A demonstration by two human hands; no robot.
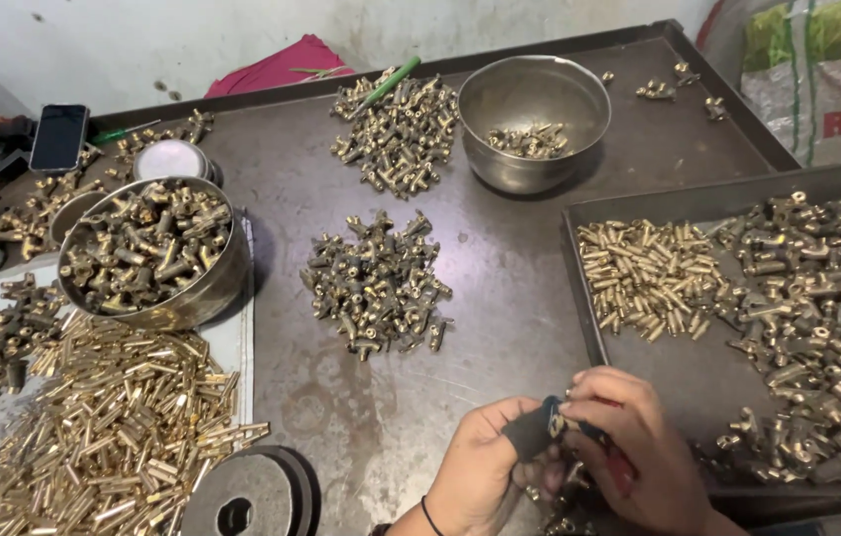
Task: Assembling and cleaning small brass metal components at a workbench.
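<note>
Both hands meet at the bottom centre of the head view. My left hand [480, 467] grips a small dark fitting [537, 429] by its black end. My right hand [629, 447] curls over the same piece and holds a tool with red handles [619, 467]; the tool's tip is hidden by the fingers. A few brass parts [564, 516] lie just under the hands. Directly ahead of the hands sits a heap of dull brass fittings [376, 283] on the dark metal table [500, 258].
A dark tray [639, 372] at right holds brass pins [644, 278] and fittings [818, 318]. Far centre: another fitting pile [396, 134] and a steel bowl [535, 119]. At left, a full steel bowl [147, 248], loose brass pins [113, 427], a phone [59, 137], a round metal weight [242, 496].
</note>
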